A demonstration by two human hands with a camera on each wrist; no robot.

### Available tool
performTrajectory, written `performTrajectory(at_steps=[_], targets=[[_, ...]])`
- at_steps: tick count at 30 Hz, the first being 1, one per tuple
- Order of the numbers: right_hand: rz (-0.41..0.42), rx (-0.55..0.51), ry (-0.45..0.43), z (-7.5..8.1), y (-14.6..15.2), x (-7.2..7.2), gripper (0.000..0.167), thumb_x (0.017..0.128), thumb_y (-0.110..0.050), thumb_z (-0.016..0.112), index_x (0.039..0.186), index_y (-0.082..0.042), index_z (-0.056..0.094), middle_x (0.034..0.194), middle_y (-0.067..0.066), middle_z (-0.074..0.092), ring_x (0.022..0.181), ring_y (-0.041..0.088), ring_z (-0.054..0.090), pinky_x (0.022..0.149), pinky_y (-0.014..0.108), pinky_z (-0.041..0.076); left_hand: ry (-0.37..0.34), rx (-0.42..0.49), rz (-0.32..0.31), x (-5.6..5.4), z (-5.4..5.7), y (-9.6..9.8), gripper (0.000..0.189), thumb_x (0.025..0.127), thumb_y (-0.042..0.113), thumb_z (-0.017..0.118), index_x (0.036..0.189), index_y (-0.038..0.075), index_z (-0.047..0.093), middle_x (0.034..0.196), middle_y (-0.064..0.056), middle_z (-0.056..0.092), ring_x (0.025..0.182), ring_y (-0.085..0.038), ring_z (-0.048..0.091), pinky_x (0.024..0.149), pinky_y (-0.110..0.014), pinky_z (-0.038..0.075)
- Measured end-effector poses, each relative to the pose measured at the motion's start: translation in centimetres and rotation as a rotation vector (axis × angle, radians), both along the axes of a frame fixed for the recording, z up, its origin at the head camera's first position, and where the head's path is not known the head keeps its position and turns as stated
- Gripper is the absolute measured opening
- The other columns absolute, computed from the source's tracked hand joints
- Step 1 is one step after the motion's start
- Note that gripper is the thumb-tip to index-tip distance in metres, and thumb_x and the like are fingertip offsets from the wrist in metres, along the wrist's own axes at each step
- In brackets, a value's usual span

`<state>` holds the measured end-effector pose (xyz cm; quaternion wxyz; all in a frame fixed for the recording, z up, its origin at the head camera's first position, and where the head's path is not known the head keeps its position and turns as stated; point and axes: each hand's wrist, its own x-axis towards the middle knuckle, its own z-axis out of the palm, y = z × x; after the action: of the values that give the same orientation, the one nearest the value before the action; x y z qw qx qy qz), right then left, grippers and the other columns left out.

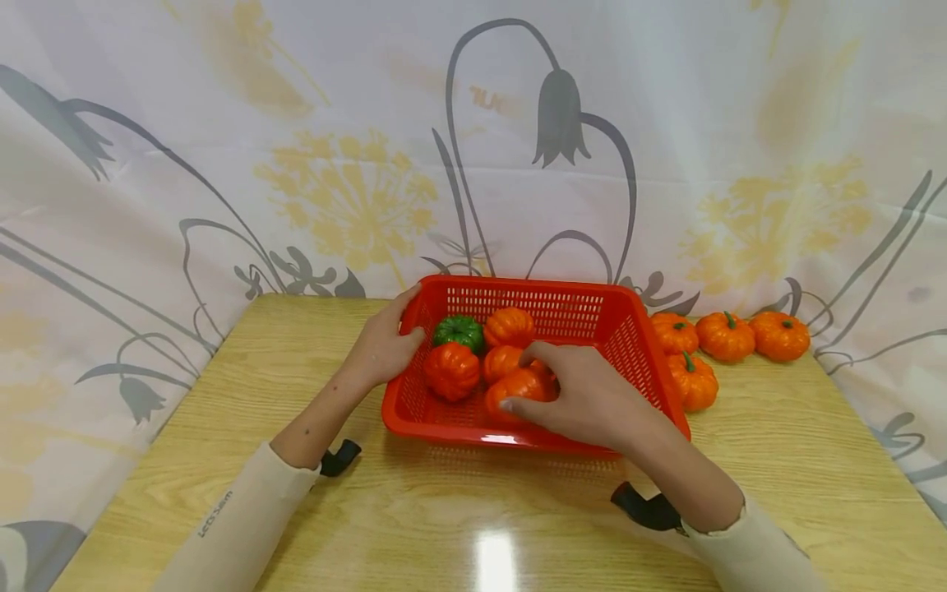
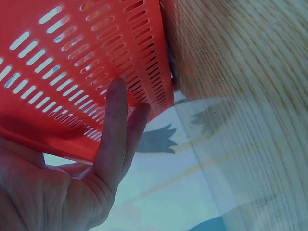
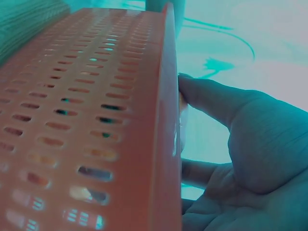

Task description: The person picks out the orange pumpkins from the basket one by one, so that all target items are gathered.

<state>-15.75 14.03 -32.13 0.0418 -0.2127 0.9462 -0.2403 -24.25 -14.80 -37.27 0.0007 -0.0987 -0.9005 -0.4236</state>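
Note:
A red plastic basket (image 1: 510, 437) with slotted walls stands on the wooden table. My left hand (image 1: 385, 344) holds its left rim, thumb on the inner side and fingers (image 2: 114, 120) along the outer wall. Inside the basket, my right hand (image 1: 584, 390) grips a small orange pumpkin (image 1: 518, 393) between thumb and fingers near the front wall. Behind that one sits another orange pumpkin (image 1: 500, 362), partly covered. Further left are an orange pumpkin (image 1: 452, 372), a green pumpkin (image 1: 459, 331) and an orange pumpkin (image 1: 509, 326) toward the back. The right wrist view hides the held pumpkin mostly behind the basket wall.
Several orange pumpkins (image 1: 727, 336) stand on the table just right of the basket, one (image 1: 693, 382) close to its wall. A flower-patterned cloth (image 1: 355, 164) hangs behind the table (image 1: 259, 386). Black straps (image 1: 645, 506) show at both wrists.

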Motion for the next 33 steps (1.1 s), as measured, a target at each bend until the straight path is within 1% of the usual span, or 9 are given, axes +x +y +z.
performTrajectory(at_steps=[2, 7, 12, 14, 18, 21, 26, 28, 33], targets=[[-0.003, -0.017, 0.02, 0.0, 0.3, 0.1, 0.053, 0.089, -0.054, 0.082, 0.126, -0.018, 0.07, 0.103, -0.004, 0.071, 0.09, 0.016, 0.063, 0.079, 0.036, 0.053, 0.001, 0.0, 0.0, 0.0, 0.0, 0.0, 0.071, 0.104, 0.014, 0.053, 0.17, 0.015, 0.028, 0.161, -0.02, 0.048, 0.128, -0.036, 0.063, 0.102, -0.051, 0.056], [-0.027, -0.043, 0.071, 0.0, 1.1, 0.3, 0.053, 0.089, -0.05, 0.083, 0.129, -0.018, 0.071, 0.119, -0.001, 0.073, 0.105, 0.02, 0.066, 0.092, 0.043, 0.056, 0.006, 0.0, 0.001, -0.1, -0.1, 0.0, 0.071, 0.103, 0.014, 0.054, 0.17, 0.014, 0.028, 0.161, -0.02, 0.047, 0.132, -0.036, 0.06, 0.106, -0.051, 0.054], [-0.079, -0.052, 0.091, 0.2, 1.9, 0.6, 0.064, 0.088, -0.049, 0.084, 0.137, -0.013, 0.065, 0.127, 0.002, 0.07, 0.112, 0.025, 0.065, 0.096, 0.047, 0.056, 0.013, 0.001, -0.003, -0.1, -0.2, -0.2, 0.071, 0.103, 0.014, 0.053, 0.169, 0.012, 0.028, 0.164, -0.02, 0.044, 0.139, -0.037, 0.055, 0.111, -0.053, 0.05], [-0.096, -0.054, 0.093, 0.3, 2.4, 0.7, 0.068, 0.087, -0.048, 0.085, 0.139, -0.011, 0.062, 0.128, 0.004, 0.069, 0.11, 0.025, 0.064, 0.095, 0.047, 0.056, 0.017, 0.002, -0.006, -0.1, -0.2, -0.2, 0.071, 0.103, 0.014, 0.053, 0.169, 0.012, 0.028, 0.164, -0.02, 0.044, 0.139, -0.038, 0.055, 0.111, -0.053, 0.05], [-0.108, -0.058, 0.105, 0.4, 3.3, 0.9, 0.067, 0.087, -0.045, 0.086, 0.138, -0.009, 0.061, 0.13, 0.008, 0.067, 0.11, 0.027, 0.063, 0.094, 0.049, 0.056, 0.016, 0.004, -0.005, -0.1, -0.2, -0.2, 0.071, 0.103, 0.014, 0.053, 0.169, 0.012, 0.028, 0.162, -0.021, 0.045, 0.134, -0.037, 0.058, 0.107, -0.052, 0.053], [-0.098, -0.065, 0.138, 0.3, 4.0, 1.0, 0.066, 0.087, -0.043, 0.087, 0.137, -0.008, 0.062, 0.131, 0.009, 0.066, 0.111, 0.028, 0.062, 0.095, 0.05, 0.055, 0.012, 0.005, -0.002, -0.1, -0.1, -0.1, 0.071, 0.103, 0.014, 0.054, 0.169, 0.013, 0.028, 0.161, -0.02, 0.047, 0.13, -0.036, 0.062, 0.103, -0.051, 0.055], [-0.086, -0.095, 0.195, 0.2, 5.1, 1.0, 0.065, 0.087, -0.037, 0.088, 0.139, -0.007, 0.063, 0.128, 0.008, 0.065, 0.11, 0.027, 0.061, 0.092, 0.049, 0.056, 0.015, 0.012, -0.005, -0.1, 0.0, 0.0, 0.071, 0.103, 0.014, 0.053, 0.169, 0.012, 0.028, 0.161, -0.02, 0.047, 0.132, -0.036, 0.06, 0.105, -0.052, 0.054], [-0.094, -0.096, 0.202, 0.2, 5.5, 1.0, 0.067, 0.088, -0.038, 0.087, 0.142, -0.007, 0.063, 0.126, 0.008, 0.063, 0.109, 0.027, 0.06, 0.091, 0.049, 0.056, 0.017, 0.013, -0.006, -0.1, -0.1, -0.1, 0.071, 0.103, 0.013, 0.054, 0.169, 0.012, 0.029, 0.161, -0.02, 0.047, 0.134, -0.037, 0.059, 0.107, -0.052, 0.053], [-0.132, -0.095, 0.202, 0.3, 6.6, 1.3, 0.07, 0.089, -0.045, 0.085, 0.143, -0.007, 0.063, 0.117, 0.009, 0.058, 0.101, 0.027, 0.056, 0.082, 0.044, 0.053, 0.022, 0.006, -0.004, -0.1, -0.2, 0.0, 0.071, 0.103, 0.013, 0.054, 0.169, 0.012, 0.029, 0.161, -0.02, 0.047, 0.135, -0.037, 0.058, 0.108, -0.052, 0.052]])
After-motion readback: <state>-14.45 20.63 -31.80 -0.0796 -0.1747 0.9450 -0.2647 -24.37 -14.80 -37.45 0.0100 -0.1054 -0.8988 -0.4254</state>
